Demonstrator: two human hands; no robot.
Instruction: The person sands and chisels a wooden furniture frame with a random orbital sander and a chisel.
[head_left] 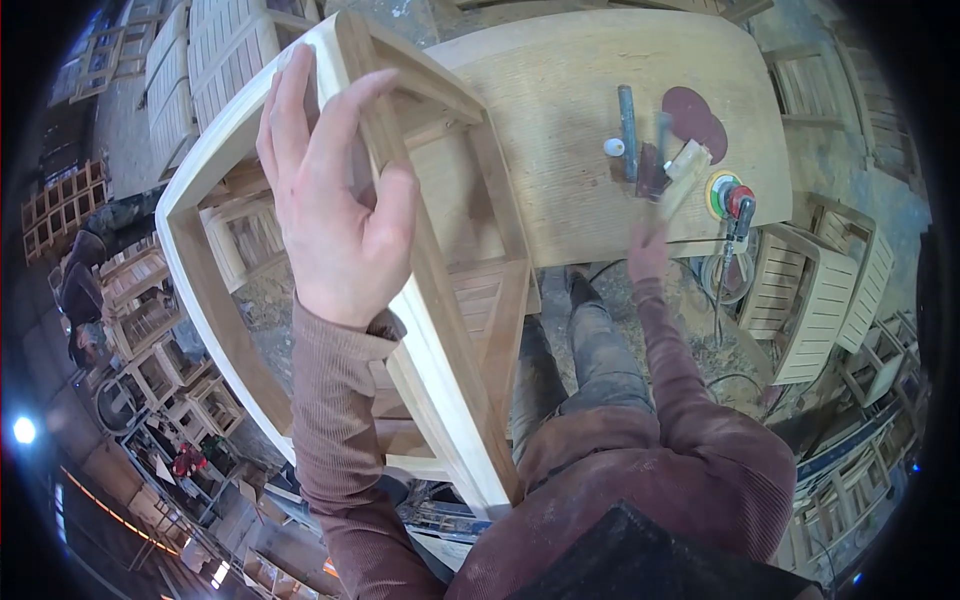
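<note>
Standing by the desk (560, 100), the wooden frame (440, 300) seems stiff and fairly heavy, best held by its rails (466, 385), where the left hand (335, 215) lies spread open, though whether the blurred right hand's grip (648, 255) encloses the wooden block (685, 180) I cannot tell.

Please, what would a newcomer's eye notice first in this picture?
Probably the large pale wooden frame at centre-left, with the left hand spread over its upper part. Next, the red-topped sander stands out near the right end of the table, with dark red discs beyond it. The right hand is blurred at the table's near edge.
</note>
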